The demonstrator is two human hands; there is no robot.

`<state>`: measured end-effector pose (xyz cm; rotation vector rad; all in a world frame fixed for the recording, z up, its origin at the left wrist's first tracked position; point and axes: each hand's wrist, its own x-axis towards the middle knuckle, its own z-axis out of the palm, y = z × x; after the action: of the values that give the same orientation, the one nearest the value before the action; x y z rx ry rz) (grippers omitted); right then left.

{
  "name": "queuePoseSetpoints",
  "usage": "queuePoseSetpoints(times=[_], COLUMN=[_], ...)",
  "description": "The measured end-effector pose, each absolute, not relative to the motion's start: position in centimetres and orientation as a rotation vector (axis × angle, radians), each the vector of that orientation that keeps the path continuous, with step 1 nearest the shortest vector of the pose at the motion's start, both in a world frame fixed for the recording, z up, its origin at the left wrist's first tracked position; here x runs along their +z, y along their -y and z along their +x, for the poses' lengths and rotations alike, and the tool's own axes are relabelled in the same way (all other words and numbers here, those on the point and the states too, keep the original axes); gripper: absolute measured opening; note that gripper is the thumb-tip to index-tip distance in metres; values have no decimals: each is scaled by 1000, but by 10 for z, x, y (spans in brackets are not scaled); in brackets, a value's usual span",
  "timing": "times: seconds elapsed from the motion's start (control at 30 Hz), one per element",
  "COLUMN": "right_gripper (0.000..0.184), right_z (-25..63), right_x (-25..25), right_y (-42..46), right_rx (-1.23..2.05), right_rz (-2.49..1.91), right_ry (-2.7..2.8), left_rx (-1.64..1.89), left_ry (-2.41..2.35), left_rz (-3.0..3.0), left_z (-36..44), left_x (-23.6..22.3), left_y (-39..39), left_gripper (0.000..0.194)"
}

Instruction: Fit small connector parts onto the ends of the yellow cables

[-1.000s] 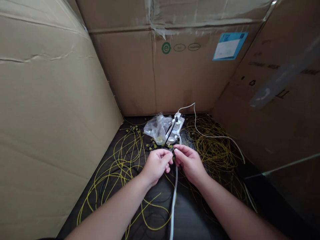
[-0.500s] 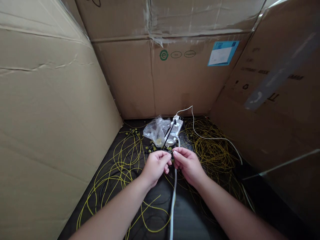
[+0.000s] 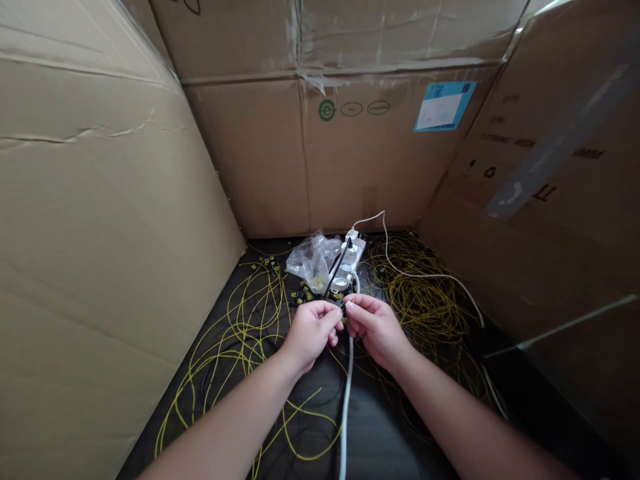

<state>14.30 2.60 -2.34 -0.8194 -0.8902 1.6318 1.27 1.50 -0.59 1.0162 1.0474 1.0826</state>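
Note:
Both hands meet at the middle, fingertips pinched and almost touching. My left hand (image 3: 314,332) is closed, and a thin yellow wire (image 3: 338,360) trails down from beneath its fingers. A tiny dark piece shows between the two sets of fingertips, too small to name. Facing it, my right hand (image 3: 375,327) is also closed in a pinch; its fingers hide what they hold. Just beyond the hands lie small black and yellow pieces (image 3: 300,293), a crumpled clear plastic bag (image 3: 315,259) and a white power strip (image 3: 356,257) with plugs in it.
Loose yellow wires (image 3: 245,320) spread over the dark surface (image 3: 380,427) at left. A dense tangle of yellow wire (image 3: 425,293) lies at right. A thick white cable (image 3: 345,407) runs between my arms. Cardboard walls (image 3: 110,220) enclose the left, back and right.
Both hands keep the same pinch at the same spot. The view has shifted very slightly; nothing else visibly differs.

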Motion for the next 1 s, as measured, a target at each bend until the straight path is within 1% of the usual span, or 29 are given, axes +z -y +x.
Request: queuePoseSetpoints(times=[0.2, 0.33, 0.5, 0.8, 1.0], right_gripper=[27, 31, 23, 22, 19], right_z=[142, 138, 138, 140, 144], right_x=[-23, -23, -23, -26, -26], right_y=[-26, -23, -21, -24, -24], right_rx=[1619, 1441, 1227, 1266, 1292], right_rz=[-839, -888, -1005, -1000, -975], right_ry=[939, 981, 1097, 994, 1106], left_rx=[1082, 1077, 1050, 1064, 1056], left_ry=[-1083, -1124, -1161, -1163, -1095], left_rz=[1052, 1114, 1225, 1212, 1075], left_z=[12, 12, 12, 12, 13], left_x=[-9, -7, -7, -9, -6], left_y=[-16, -16, -15, -15, -15], left_gripper=[19, 19, 18, 21, 28])
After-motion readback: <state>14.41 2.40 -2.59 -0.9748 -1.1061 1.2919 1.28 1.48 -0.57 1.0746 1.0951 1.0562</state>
